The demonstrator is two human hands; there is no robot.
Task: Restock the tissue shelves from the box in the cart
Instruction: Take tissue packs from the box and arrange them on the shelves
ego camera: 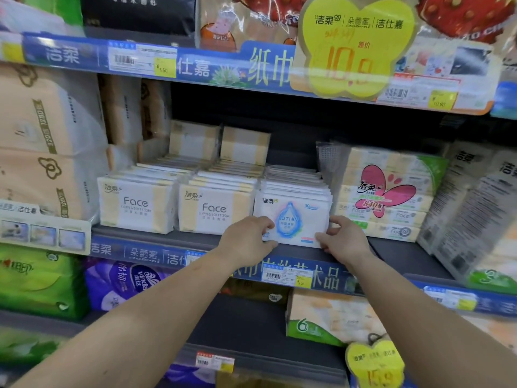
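Head view: I'm holding the front Lotion tissue pack [291, 219] at both lower corners. My left hand [246, 236] is gripping its lower left corner, fingers curled over the face. My right hand [345, 238] is pinching the lower right corner, thumb on the front. The pack is standing upright at the front edge of the middle shelf [397, 254], heading a row of the same white packs [295, 179] running toward the back.

Just to the left, two rows of Face tissue packs [176, 208] are sitting side by side along the same front edge, the nearer one touching the Lotion pack. To the right, a wrapped multipack with a pink butterfly [384, 191] is standing near the Lotion row.

A yellow butterfly-shaped price sign [355, 43] is hanging off the upper shelf edge. On the lower shelf, a purple Vinda pack [123, 278] is sitting at the left, a green-and-cream pack [330, 317] at the right. I'm not seeing the cart or box here.
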